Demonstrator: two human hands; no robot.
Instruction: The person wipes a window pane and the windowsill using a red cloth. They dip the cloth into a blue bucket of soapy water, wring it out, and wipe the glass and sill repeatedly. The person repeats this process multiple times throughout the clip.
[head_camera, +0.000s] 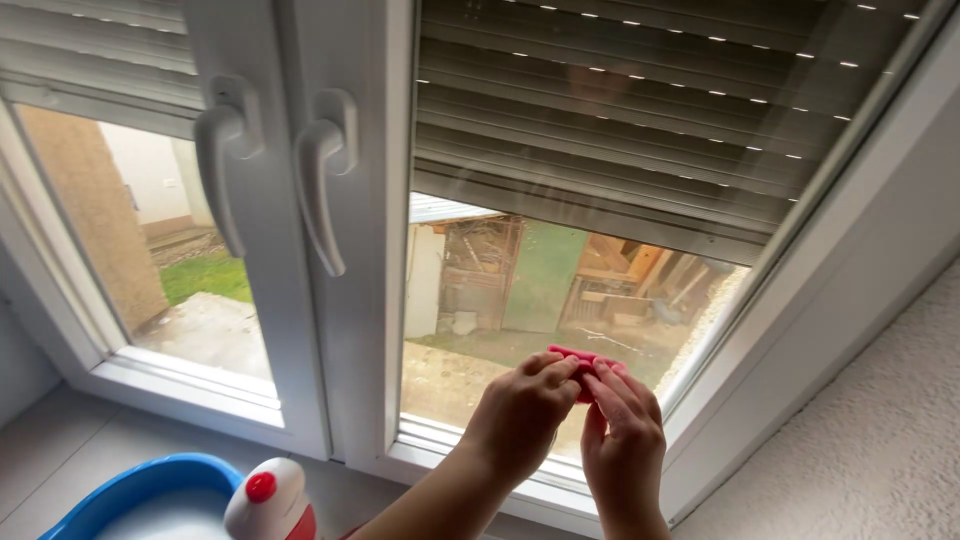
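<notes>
Both my hands are raised against the lower part of the right window pane (560, 290). My left hand (520, 410) and my right hand (625, 430) together pinch a small pink-red cloth or sponge (580, 358), pressed against the glass near the pane's bottom right. Only its top edge shows above my fingers; the remainder is hidden behind them.
A white window frame (340, 330) carries two white handles (322, 175), both pointing down. A roller shutter (650, 120) covers the upper glass. On the sill stand a blue basin (140, 495) and a white spray bottle with a red cap (268, 500). A rough white wall (880, 430) flanks the right.
</notes>
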